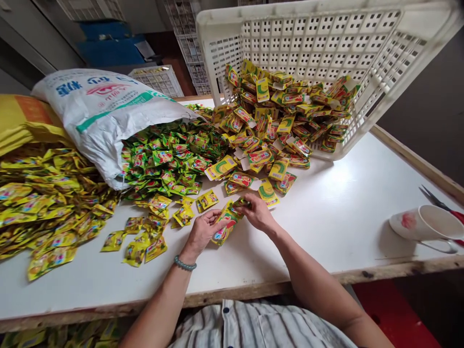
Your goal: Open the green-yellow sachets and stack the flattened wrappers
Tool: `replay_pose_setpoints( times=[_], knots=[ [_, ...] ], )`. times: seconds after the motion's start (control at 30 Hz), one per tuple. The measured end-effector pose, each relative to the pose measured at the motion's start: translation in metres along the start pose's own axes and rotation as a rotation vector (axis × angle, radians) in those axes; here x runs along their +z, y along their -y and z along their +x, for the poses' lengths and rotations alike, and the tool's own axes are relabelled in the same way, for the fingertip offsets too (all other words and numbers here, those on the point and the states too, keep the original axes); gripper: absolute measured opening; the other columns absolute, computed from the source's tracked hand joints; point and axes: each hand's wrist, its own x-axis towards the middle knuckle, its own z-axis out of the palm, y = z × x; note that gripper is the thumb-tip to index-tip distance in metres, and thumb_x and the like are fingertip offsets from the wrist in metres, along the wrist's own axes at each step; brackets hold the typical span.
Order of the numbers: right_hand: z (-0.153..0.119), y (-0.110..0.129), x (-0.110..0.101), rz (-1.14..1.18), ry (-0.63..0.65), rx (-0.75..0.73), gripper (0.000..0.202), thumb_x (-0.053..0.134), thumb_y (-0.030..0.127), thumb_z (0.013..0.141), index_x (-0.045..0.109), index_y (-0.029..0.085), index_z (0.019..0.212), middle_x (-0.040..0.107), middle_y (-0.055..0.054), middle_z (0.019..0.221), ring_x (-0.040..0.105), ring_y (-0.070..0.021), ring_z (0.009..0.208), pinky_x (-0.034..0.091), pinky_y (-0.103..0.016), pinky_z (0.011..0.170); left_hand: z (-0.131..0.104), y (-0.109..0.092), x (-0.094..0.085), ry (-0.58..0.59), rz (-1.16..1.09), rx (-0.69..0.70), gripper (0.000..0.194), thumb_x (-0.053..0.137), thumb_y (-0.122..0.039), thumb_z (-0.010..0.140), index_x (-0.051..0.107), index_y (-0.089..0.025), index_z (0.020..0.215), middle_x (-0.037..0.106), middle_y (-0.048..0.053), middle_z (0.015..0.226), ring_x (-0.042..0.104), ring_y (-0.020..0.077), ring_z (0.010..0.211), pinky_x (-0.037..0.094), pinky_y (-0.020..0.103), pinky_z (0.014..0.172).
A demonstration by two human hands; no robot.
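My left hand (203,233) grips a small yellow-green box (224,229) with red print, held tilted just above the white table. At the box's upper end, my right hand (256,211) pinches a small green packet (241,203); how far the packet is inside the box is hard to tell. Loose yellow packets (182,214) lie just beyond my left hand. Green packets (177,154) spill from a white sack (119,108) behind them. Many small boxes (259,157), some with flaps open, are heaped beyond my right hand.
A large white basket (340,38) lies tipped at the back with boxes spilling out. Yellow packets (54,193) are piled at the left beside a yellow bag (27,116). A mug (422,223) and scissors (435,199) rest at the right of the white table (326,232).
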Motion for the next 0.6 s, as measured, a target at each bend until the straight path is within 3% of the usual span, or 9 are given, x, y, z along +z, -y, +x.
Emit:
replay_pose_setpoints(
  times=[0.1,0.27,0.37,0.47,0.6],
  knots=[
    [0.003,0.001,0.004,-0.072,-0.063,0.025,0.015,0.067,0.026,0.076,0.059,0.017,0.068,0.055,-0.002,0.078,0.050,-0.0161,0.075,0.038,-0.027,0.067,-0.001,0.001,0.005,0.016,-0.056,-0.034,0.052,0.091,-0.034,0.049,0.069,-0.011,0.090,0.075,0.006,0.080,0.067,0.0177,0.068,0.053,0.029,0.068],
    [0.007,0.008,0.013,-0.072,0.124,0.032,0.007,0.069,0.022,0.076,0.065,0.017,0.074,0.061,-0.001,0.077,0.054,-0.0149,0.073,0.037,-0.025,0.066,0.000,0.005,0.002,0.020,-0.136,-0.054,0.050,0.091,-0.032,0.049,0.070,-0.011,0.090,0.075,0.005,0.075,0.066,0.0155,0.065,0.052,0.025,0.065],
    [0.006,0.010,0.019,-0.076,0.066,0.102,0.012,0.072,0.021,0.073,0.066,0.017,0.083,0.064,0.000,0.077,0.054,-0.0143,0.071,0.037,-0.024,0.064,0.001,0.006,-0.003,0.020,-0.157,-0.047,0.050,0.091,-0.031,0.051,0.071,-0.011,0.092,0.075,0.006,0.078,0.067,0.0155,0.066,0.053,0.025,0.065],
    [0.004,0.009,0.024,-0.090,0.079,0.064,0.009,0.067,0.026,0.078,0.066,0.017,0.079,0.062,0.000,0.072,0.052,-0.0140,0.067,0.036,-0.025,0.062,0.002,0.006,-0.007,0.024,-0.171,-0.047,0.049,0.091,-0.032,0.052,0.072,-0.011,0.092,0.075,0.005,0.075,0.067,0.0155,0.064,0.054,0.025,0.065],
    [0.005,0.005,0.026,0.041,0.039,0.004,0.023,0.062,0.039,0.085,0.069,0.017,0.087,0.064,-0.003,0.077,0.055,-0.0151,0.069,0.040,-0.027,0.065,0.002,0.004,-0.008,0.009,-0.211,-0.055,0.051,0.091,-0.032,0.052,0.072,-0.011,0.094,0.075,0.006,0.075,0.067,0.0158,0.063,0.055,0.026,0.064]
  ],
)
